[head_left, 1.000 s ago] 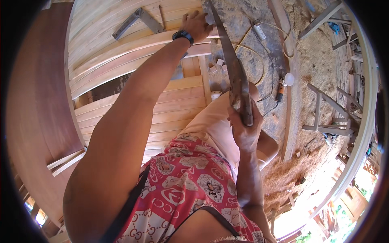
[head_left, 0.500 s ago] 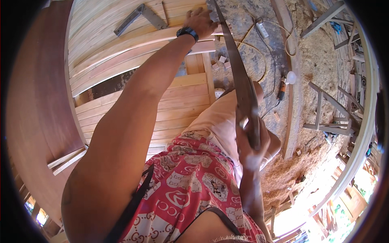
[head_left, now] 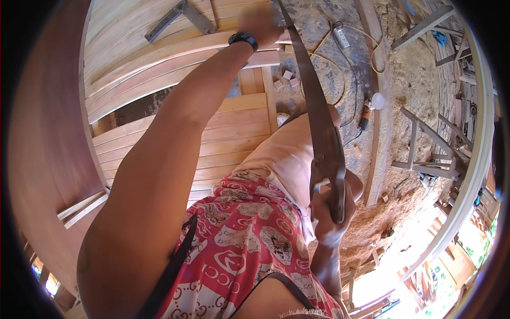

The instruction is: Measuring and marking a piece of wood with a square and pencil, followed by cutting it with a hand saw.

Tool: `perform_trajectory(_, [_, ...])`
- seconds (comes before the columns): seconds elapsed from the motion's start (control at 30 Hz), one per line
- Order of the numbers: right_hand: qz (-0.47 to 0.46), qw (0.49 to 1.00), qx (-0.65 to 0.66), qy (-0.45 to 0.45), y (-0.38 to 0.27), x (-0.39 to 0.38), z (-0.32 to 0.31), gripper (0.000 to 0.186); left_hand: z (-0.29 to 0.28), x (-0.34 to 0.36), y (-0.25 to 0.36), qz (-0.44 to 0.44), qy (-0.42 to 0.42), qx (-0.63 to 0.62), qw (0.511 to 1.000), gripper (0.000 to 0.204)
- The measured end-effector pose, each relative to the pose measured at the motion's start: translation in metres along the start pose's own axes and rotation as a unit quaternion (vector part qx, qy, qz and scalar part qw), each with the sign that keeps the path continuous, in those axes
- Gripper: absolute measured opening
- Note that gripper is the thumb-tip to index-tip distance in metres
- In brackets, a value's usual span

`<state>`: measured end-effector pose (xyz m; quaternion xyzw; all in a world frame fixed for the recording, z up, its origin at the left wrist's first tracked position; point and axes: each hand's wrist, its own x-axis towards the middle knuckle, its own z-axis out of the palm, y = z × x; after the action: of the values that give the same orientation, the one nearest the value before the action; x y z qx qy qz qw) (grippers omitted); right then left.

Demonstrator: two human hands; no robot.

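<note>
My right hand (head_left: 332,212) is wrapped round the handle of a handsaw (head_left: 317,109). The long dark blade reaches up and away, its far part beside the ends of the wooden boards. My left arm stretches out over the slatted wooden panel (head_left: 223,127), a dark watch at its wrist. My left hand (head_left: 259,25) lies at the boards' right end, close to the blade. It is blurred, so its fingers cannot be made out. Beyond the watch, a carpenter's square (head_left: 178,20) rests on the boards.
Small wood offcuts (head_left: 287,75) lie on the floor by the panel. A power strip (head_left: 341,38), a yellow cord (head_left: 340,74) and an orange-and-black power tool (head_left: 365,116) are to the right. Wooden trestles (head_left: 425,143) stand farther right amid sawdust. A large brown wooden panel (head_left: 50,127) is at left.
The saw has moved toward me, its handle now lower in view with my right hand. My left hand stays at the board ends but has become blurred.
</note>
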<state>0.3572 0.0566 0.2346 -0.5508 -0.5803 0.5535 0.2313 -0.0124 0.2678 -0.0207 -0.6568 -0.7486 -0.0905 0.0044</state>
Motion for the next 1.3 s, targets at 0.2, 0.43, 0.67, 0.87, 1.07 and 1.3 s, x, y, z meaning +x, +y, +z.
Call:
perform_trajectory(0.2, [-0.052,0.997,-0.038,0.032,0.018,0.111,0.053,0.041,-0.005,0.0,0.005,-0.032,0.02,-0.04,0.998,0.043])
perform_trajectory(0.43, [-0.027,0.996,-0.087,0.008,0.007,0.043,0.027,0.046,-0.007,0.001,0.003,-0.017,-0.016,0.008,1.0,0.029])
perform_trajectory(0.67, [-0.01,0.999,-0.027,0.018,0.001,0.019,0.019,0.049,0.002,-0.002,0.001,-0.004,0.006,0.006,1.0,0.032])
perform_trajectory(0.87, [-0.049,0.994,-0.089,0.037,0.015,0.148,0.077,0.036,-0.01,-0.003,0.006,-0.016,-0.008,-0.012,1.0,0.03])
perform_trajectory(1.07, [0.001,0.999,-0.028,0.042,-0.001,0.017,0.022,0.039,-0.006,0.002,0.003,-0.005,0.0,0.003,1.0,0.032])
perform_trajectory(1.3, [-0.04,0.998,-0.03,0.049,-0.001,0.054,0.036,0.031,-0.014,0.001,0.005,-0.005,0.012,-0.05,0.999,0.034])
